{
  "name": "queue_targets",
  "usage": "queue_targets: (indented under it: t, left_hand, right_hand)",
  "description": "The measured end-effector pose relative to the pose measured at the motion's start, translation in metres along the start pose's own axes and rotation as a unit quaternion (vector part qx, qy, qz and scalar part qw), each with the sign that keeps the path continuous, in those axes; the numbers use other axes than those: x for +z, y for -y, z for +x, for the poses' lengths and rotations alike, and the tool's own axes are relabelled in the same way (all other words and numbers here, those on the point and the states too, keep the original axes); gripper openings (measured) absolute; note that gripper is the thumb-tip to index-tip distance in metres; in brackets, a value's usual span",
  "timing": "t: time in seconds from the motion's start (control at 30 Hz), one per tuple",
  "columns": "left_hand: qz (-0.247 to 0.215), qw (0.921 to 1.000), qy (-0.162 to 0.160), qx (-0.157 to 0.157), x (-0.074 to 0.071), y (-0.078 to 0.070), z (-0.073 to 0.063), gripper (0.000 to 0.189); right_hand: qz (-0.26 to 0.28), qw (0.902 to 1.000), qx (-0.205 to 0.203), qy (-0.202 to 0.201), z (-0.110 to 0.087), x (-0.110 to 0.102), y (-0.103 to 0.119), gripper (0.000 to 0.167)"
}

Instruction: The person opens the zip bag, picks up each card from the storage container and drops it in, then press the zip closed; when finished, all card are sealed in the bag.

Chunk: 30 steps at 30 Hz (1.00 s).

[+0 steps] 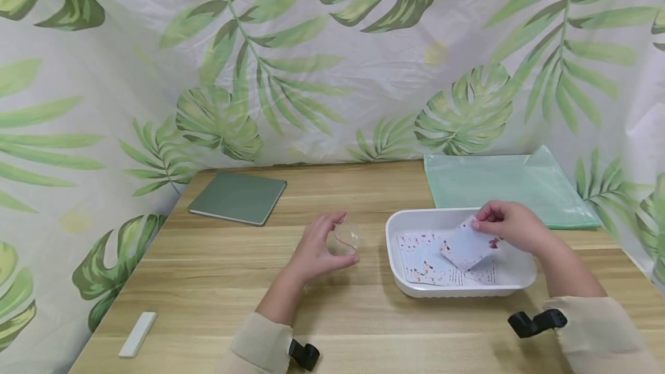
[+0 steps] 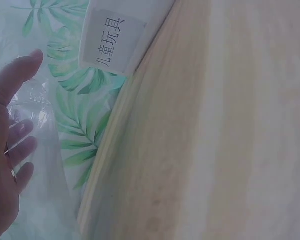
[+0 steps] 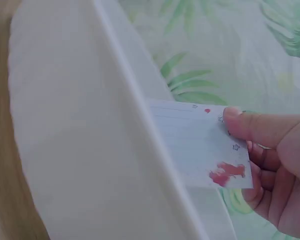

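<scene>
My right hand (image 1: 511, 225) pinches a corner of a small printed note card (image 1: 470, 247) between thumb and fingers. The card tilts over the white plastic tub (image 1: 392, 247), where several similar cards (image 1: 423, 258) lie flat. In the right wrist view, ruled lines, small stars and a red picture show on the card (image 3: 200, 142), partly hidden behind the tub's rim. My left hand (image 1: 317, 247) is curved round a clear, see-through cup (image 1: 349, 236), left of the tub. Through the cup (image 2: 40, 117), the left wrist view shows its fingers, with the thumb at the top.
At the back left of the wooden table (image 1: 234, 316) lies a green notebook (image 1: 239, 197). A small white bar (image 1: 137, 335) is at the front left. Behind the tub rests a mint-green mesh pouch (image 1: 499, 183). A leaf-patterned cloth (image 1: 363, 74) hangs behind the table.
</scene>
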<state>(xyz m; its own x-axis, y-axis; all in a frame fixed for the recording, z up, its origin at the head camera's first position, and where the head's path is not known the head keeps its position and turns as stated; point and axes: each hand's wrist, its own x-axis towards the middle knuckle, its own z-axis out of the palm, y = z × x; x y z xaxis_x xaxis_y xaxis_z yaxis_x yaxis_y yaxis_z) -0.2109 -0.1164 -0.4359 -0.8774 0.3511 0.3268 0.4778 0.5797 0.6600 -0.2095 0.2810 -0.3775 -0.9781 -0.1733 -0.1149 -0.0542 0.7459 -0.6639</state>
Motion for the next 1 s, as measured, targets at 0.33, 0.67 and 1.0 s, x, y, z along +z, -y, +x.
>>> queue_targets:
  t: [0.33,0.67,1.0]
  left_hand:
    - [-0.024,0.9994,0.001,-0.022,0.01,0.002,-0.004,0.094]
    - [0.006,0.9999,-0.011,-0.005,0.013,-0.001,-0.006,0.089]
    - [0.016,0.9998,-0.01,0.011,0.016,-0.003,-0.007,0.097]
  right_hand:
    - [0.116,0.9888,0.028,-0.089,-0.01,0.017,0.018,0.047]
    - [0.278,0.9461,0.039,-0.161,-0.005,0.06,0.058,0.044]
    - [0.306,0.9387,0.048,-0.151,0.001,0.1,0.088,0.034]
